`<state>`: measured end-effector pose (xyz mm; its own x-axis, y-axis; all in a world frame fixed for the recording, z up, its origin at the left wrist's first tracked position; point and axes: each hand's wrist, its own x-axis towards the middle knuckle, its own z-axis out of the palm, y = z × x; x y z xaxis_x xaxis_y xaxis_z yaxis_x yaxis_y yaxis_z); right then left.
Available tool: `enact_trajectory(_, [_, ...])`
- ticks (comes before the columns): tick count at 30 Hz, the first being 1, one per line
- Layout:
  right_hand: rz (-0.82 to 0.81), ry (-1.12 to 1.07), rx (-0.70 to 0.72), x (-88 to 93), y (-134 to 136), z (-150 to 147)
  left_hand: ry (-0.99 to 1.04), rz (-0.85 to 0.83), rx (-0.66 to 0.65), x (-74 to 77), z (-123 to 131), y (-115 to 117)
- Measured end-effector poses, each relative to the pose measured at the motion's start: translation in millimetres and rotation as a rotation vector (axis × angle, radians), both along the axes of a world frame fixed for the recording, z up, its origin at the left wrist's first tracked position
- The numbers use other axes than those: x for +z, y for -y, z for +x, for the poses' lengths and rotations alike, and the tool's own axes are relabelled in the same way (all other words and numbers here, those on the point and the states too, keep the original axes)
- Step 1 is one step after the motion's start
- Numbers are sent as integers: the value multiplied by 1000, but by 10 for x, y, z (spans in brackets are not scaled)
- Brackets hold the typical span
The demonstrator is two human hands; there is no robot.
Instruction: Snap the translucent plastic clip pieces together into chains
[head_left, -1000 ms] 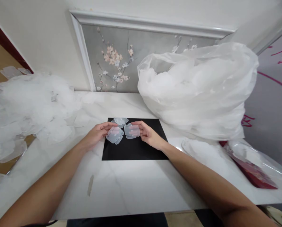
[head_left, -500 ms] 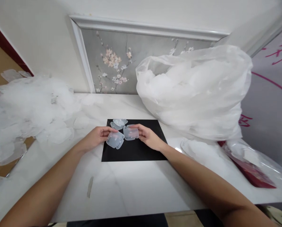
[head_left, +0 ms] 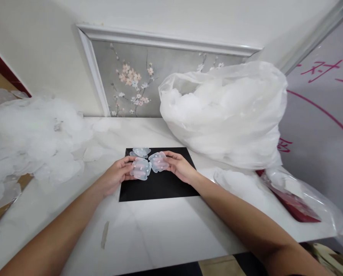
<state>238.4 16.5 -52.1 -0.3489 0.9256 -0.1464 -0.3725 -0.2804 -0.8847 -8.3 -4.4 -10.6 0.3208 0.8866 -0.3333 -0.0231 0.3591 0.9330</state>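
Note:
My left hand [head_left: 117, 173] is closed on a translucent plastic piece [head_left: 141, 168], flat with rounded corners and small dots, held over the black mat [head_left: 160, 188]. In my right hand [head_left: 178, 165] is a similar translucent piece [head_left: 159, 161], gripped by its right side and tilted. The two pieces are side by side, with their near edges meeting or almost so; I cannot tell if they touch. Behind them, a few more translucent pieces [head_left: 141, 152] lie overlapped at the mat's back left corner.
A large heap of translucent pieces [head_left: 36, 134] spreads on the left. At the back right stands a big white plastic bag [head_left: 226, 119] full of pale pieces. A clear bag with a red item [head_left: 300, 207] lies on the right. Tape [head_left: 105, 234] sticks to the white table [head_left: 148, 234].
Both pieces have turned in my fingers and their dots show more clearly. My left hand has turned slightly, its fingers now further behind its piece. The whole view has shifted a little.

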Motion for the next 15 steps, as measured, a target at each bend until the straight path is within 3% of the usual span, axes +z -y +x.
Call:
enact_trajectory(10, [-49, -36, -6, 19, 2, 8, -10, -33, 3, -1, -26, -11])
enact_trajectory(15, [-53, 0, 71, 20, 25, 2, -66, -46, -212, 68, -68, 27])
